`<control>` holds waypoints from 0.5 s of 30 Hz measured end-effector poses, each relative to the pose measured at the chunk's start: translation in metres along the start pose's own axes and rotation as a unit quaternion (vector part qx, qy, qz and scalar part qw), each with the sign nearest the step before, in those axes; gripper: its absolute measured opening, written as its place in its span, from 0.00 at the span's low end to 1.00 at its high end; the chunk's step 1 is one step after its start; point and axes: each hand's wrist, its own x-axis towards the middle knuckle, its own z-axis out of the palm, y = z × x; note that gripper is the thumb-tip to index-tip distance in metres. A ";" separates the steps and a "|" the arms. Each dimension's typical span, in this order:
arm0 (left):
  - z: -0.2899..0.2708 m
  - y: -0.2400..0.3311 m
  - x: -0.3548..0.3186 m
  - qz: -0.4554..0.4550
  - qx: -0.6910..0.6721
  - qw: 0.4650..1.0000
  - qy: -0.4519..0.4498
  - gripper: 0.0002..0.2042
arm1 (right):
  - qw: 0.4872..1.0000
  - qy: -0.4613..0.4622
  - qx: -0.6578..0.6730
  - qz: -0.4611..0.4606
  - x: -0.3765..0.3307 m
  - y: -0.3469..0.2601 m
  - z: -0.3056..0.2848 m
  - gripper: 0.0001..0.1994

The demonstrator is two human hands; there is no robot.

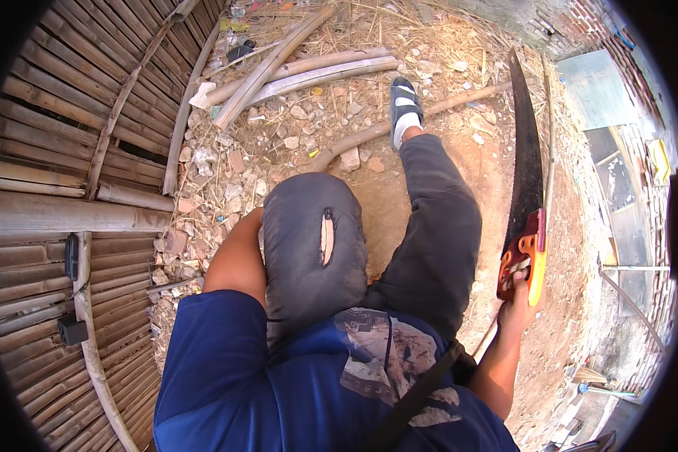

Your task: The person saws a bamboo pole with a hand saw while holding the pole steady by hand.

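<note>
My right hand [515, 292] is wrapped round the red and orange handle of a hand saw [526, 151]. The long, dark, toothed blade points away from me, over the ground on the right. My left forearm [237, 256] passes down beside my bent left knee, which hides the hand. A bent wooden pole [369, 134] lies across the ground ahead of me. My right foot, in a white sock and dark sandal [405, 113], is stretched out over or against that pole; the exact contact cannot be made out.
A slatted bamboo wall [60, 143] rises close on the left. Thick poles [279, 64] lie at the far left among stones, brick pieces and straw. A thin stick [549, 135] lies beside the blade. Flat panels [599, 89] and a brick wall [580, 22] stand at the right.
</note>
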 end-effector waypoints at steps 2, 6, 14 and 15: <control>-0.003 0.003 0.000 -0.001 0.003 1.000 -0.001 0.34 | 0.999 0.031 -0.019 0.023 0.005 0.013 -0.008 0.03; -0.003 0.006 -0.004 -0.001 0.006 1.000 -0.007 0.34 | 0.994 0.045 -0.014 0.099 0.018 0.053 -0.032 0.03; -0.022 -0.006 -0.015 -0.020 0.019 0.999 -0.021 0.35 | 0.902 -0.075 -0.425 0.016 0.019 0.145 -0.098 0.08; -0.022 -0.006 -0.016 -0.022 0.019 0.999 -0.020 0.35 | 0.881 -0.090 -0.460 0.057 0.015 0.157 -0.102 0.09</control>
